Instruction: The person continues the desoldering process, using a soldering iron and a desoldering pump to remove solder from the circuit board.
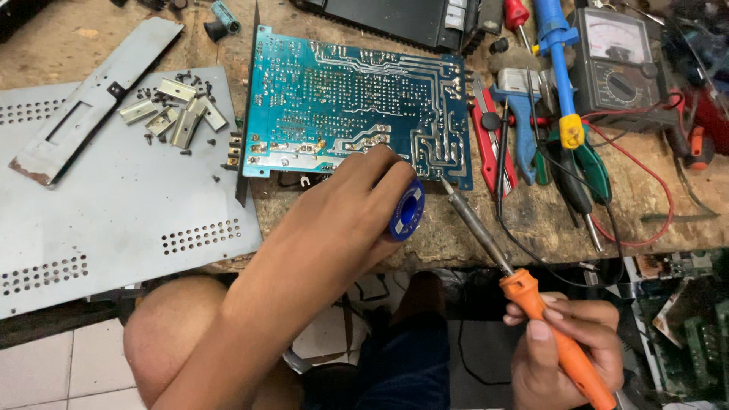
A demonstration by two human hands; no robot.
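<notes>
On the worn wooden workbench [456, 235] lay a blue circuit board [357, 106] with its solder side up, and both hands worked at its near edge. The left hand [364, 205] was closed around a small blue solder spool [408, 210], the fingers curled over it, just at the lower edge of the board. The right hand [566, 334] held the orange handle of a soldering iron [524, 292] in a firm grip with the fingers wrapped around it; the hand was below the table edge. The metal tip of the iron pointed up and to the left and reached the lower right corner of the board, just beside the spool.

To the left, a grey perforated metal cover [114, 220] served as a kind of tray: on it were several small metal brackets [178, 114] and loose dark screws [152, 95], and a long grey metal strip [91, 99] lay partly over it. To the right of the board were a blue desoldering pump [562, 68], an analog multimeter [615, 61] with red and black leads, and a red cutter [486, 144].
</notes>
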